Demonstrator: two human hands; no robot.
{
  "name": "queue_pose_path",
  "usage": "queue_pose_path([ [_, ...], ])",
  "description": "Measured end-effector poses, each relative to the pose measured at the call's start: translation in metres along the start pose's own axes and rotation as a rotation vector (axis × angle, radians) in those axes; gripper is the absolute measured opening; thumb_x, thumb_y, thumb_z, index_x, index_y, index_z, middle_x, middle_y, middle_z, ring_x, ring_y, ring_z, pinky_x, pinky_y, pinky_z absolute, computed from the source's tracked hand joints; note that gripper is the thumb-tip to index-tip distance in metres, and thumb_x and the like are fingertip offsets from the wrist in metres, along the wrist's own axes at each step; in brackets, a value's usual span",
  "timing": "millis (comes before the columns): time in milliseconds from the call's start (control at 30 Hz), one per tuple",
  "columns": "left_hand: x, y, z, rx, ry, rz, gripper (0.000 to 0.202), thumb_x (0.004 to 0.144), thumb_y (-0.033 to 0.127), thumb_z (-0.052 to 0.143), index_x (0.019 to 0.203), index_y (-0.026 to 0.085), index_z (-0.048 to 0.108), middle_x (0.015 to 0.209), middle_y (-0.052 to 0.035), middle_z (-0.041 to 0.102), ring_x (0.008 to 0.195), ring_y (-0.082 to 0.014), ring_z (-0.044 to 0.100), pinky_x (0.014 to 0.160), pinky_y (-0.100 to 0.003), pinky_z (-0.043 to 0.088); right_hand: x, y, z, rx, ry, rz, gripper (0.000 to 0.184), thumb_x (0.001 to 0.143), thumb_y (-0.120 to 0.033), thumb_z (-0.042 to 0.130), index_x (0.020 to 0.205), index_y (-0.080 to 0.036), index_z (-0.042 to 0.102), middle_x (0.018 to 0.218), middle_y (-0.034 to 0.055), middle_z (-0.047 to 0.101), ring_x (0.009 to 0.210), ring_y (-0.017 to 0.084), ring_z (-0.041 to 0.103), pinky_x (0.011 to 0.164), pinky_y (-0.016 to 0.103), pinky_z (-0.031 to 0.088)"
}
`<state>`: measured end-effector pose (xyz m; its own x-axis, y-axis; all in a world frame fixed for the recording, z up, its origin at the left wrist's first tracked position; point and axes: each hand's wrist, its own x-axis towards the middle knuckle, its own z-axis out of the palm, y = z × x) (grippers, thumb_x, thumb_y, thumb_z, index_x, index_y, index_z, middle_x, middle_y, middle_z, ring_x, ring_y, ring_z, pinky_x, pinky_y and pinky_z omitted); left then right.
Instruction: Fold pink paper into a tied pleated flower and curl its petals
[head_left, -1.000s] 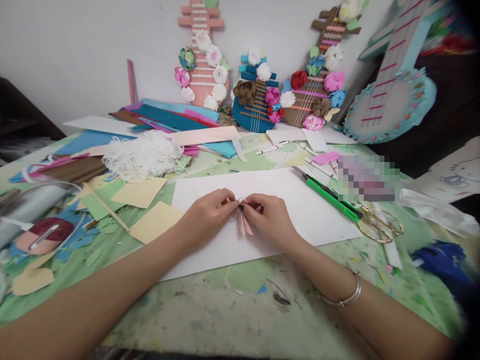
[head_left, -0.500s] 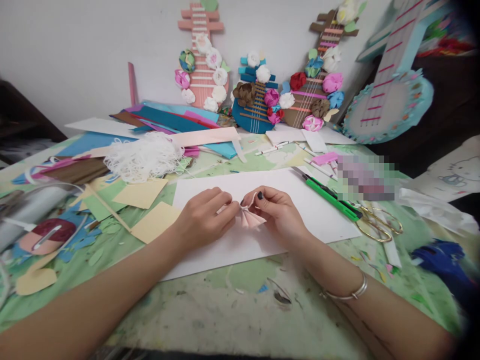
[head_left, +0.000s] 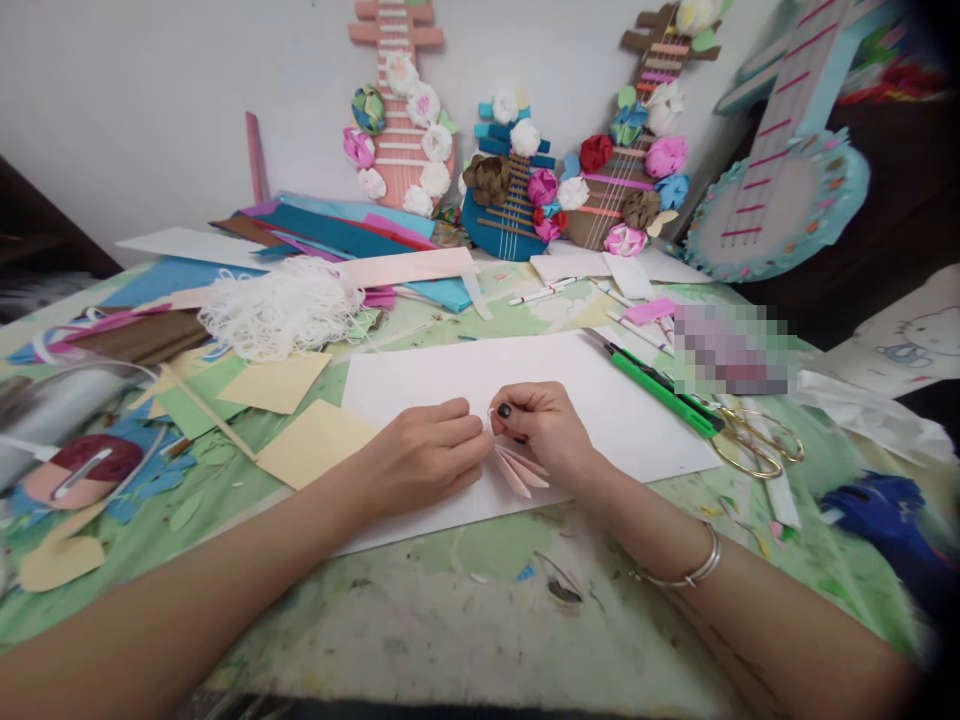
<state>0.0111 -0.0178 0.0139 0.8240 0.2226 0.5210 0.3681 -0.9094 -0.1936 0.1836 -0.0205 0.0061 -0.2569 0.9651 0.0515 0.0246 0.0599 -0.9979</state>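
Observation:
My left hand [head_left: 431, 450] is closed, its fingertips pinching the gathered top of a small pleated piece of pink paper [head_left: 519, 474]. The folds of the paper fan out downward between the hands. With thumb and fingers pressed together, my right hand [head_left: 553, 432] pinches a thin white string [head_left: 491, 411] just above the paper. Most of the string and the paper's gathered end are hidden by the fingers. Both hands are over a large white sheet [head_left: 442, 372] lying on the table.
Right of the hands lie a green utility knife [head_left: 664, 392] and gold-handled scissors [head_left: 761, 440]. Yellow paper pieces [head_left: 315, 440] and a tangle of white string [head_left: 281, 308] are at left. Decorated paper instruments, including a blue one [head_left: 487, 225], lean on the wall behind.
The pleated paper has turned and now hangs lower, to the right, with its folds more spread. My left hand has moved slightly right and down. The string loop shows less.

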Motion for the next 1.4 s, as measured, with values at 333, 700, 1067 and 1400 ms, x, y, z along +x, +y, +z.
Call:
queue_pose_path([
  [333, -0.007, -0.002, 0.001, 0.027, 0.253, -0.242, 0.012, 0.078, 0.008, 0.048, 0.074, 0.017, 0.053, 0.056, 0.0032, 0.054, 0.051, -0.0087, 0.050, 0.050, -0.020, 0.038, -0.003, -0.006, -0.012, 0.101, -0.078, -0.207, 0.017, 0.079, -0.035, 0.056, 0.084, -0.020, 0.063, 0.079, 0.0022, 0.059, 0.074, 0.013, 0.053, 0.070, 0.028, 0.041],
  [700, -0.006, 0.009, 0.006, -0.334, 0.362, -0.764, 0.004, 0.079, 0.017, 0.054, 0.082, 0.019, 0.053, 0.074, 0.0014, 0.067, 0.073, -0.0131, 0.068, 0.053, -0.017, 0.048, -0.014, -0.010, 0.014, 0.358, -0.152, 0.166, 0.042, 0.068, -0.038, 0.072, 0.094, -0.020, 0.045, 0.068, -0.0010, 0.062, 0.061, 0.014, 0.061, 0.062, 0.029, 0.049],
  [1067, 0.001, -0.004, 0.010, -1.312, 0.259, -0.983, 0.026, 0.074, 0.029, 0.064, 0.093, 0.013, 0.059, 0.102, -0.0113, 0.061, 0.087, -0.0189, 0.061, 0.072, -0.032, 0.053, -0.015, -0.006, 0.008, -0.491, 0.165, -0.148, 0.006, 0.071, -0.021, 0.063, 0.075, -0.020, 0.059, 0.063, -0.0025, 0.059, 0.056, 0.009, 0.049, 0.055, 0.023, 0.036],
  [1400, -0.002, -0.014, -0.006, -1.134, -0.014, -1.101, 0.014, 0.069, 0.026, 0.065, 0.077, 0.015, 0.069, 0.072, -0.0034, 0.066, 0.059, -0.0124, 0.058, 0.053, -0.023, 0.046, -0.005, -0.007, -0.011, -0.117, 0.032, -0.016, 0.019, 0.072, -0.033, 0.066, 0.071, -0.017, 0.056, 0.074, -0.0001, 0.057, 0.063, 0.009, 0.050, 0.059, 0.023, 0.038],
])
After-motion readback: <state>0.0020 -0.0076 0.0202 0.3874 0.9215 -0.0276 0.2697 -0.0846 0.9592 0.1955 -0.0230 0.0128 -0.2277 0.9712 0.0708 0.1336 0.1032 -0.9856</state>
